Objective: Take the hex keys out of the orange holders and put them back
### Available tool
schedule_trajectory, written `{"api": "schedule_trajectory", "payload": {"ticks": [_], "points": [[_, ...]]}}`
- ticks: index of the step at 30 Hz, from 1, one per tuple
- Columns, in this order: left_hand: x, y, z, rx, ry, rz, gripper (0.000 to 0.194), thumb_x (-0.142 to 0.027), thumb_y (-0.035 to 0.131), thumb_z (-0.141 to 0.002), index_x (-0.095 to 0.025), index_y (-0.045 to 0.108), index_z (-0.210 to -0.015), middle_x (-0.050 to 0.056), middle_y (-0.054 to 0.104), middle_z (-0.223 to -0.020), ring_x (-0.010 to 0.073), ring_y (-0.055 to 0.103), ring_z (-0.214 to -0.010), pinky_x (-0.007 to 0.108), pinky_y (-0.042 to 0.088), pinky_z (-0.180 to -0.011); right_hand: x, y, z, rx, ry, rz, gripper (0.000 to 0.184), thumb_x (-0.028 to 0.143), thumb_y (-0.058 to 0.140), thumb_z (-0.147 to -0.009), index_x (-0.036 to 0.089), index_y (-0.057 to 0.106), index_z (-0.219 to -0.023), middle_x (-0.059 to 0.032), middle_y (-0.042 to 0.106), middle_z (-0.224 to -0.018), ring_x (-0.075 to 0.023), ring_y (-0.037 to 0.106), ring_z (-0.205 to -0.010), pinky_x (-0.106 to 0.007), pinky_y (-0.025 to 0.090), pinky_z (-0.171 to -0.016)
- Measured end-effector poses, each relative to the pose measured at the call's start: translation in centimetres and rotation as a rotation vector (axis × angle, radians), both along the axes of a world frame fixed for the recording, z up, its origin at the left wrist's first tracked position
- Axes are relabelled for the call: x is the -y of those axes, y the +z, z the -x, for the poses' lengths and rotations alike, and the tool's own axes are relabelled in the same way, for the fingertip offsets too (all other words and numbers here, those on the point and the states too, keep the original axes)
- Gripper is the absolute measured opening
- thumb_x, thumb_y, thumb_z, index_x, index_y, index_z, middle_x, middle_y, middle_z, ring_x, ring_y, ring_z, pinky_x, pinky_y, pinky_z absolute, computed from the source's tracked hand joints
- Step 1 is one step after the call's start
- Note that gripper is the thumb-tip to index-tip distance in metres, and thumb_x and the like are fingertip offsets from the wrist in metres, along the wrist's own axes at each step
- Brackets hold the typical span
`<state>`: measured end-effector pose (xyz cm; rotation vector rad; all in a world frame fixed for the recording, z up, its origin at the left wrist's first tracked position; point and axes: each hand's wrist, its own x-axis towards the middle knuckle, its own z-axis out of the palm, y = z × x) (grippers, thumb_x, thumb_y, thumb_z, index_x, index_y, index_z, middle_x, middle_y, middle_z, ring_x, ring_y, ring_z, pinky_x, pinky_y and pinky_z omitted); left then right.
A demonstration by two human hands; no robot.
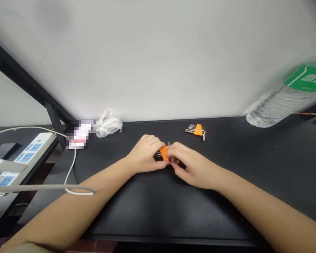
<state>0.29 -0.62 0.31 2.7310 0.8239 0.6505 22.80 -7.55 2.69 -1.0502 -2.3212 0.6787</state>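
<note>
An orange holder with silver hex keys [164, 153] is gripped by my left hand [147, 154], its thumb below and fingers above. The key shafts point left toward the palm, and one bent key end sticks up at the top right of the holder. Close against the holder's right side, my right hand [191, 164] has its fingers curled and thumb drawn in; its fingertips hide whatever they pinch. A second orange hex key set [198, 130] lies farther back on the black table [158, 207], with its shafts toward the left.
A crumpled clear plastic bag [108, 123] lies by the wall at the back left, beside a pixelated item [80, 134]. White power strips [33, 149] and a pale cable [71, 168] are at the left. A large green-labelled water bottle [276, 102] stands at the right.
</note>
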Motion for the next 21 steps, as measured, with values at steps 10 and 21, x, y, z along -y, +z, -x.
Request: {"api": "schedule_trajectory", "payload": {"ticks": [10,21], "points": [[-0.4,-0.2,0.3,0.026,0.027,0.014,0.047,-0.059,0.074,-0.08,-0.02,0.063,-0.105,0.005,0.068,-0.093,0.0233,0.062,-0.09,0.042,0.045,-0.091,-3.3,-2.0,-4.7,0.249,-0.283,0.024,0.009,0.019,0.057,-0.088,0.022,0.065,-0.087,-0.0036,0.064,-0.09,-0.0187,0.06,-0.079,-0.032,0.048,-0.073],[-0.4,-0.3,0.3,0.013,0.027,0.026,0.048,-0.06,0.073,-0.08,-0.021,0.064,-0.106,0.005,0.068,-0.092,0.0236,0.062,-0.089,0.042,0.045,-0.09,-3.6,-2.5,-4.3,0.292,-0.325,0.081,0.012,0.02,0.056,-0.088,0.022,0.068,-0.084,-0.004,0.066,-0.091,-0.0179,0.062,-0.079,-0.03,0.048,-0.072]]}}
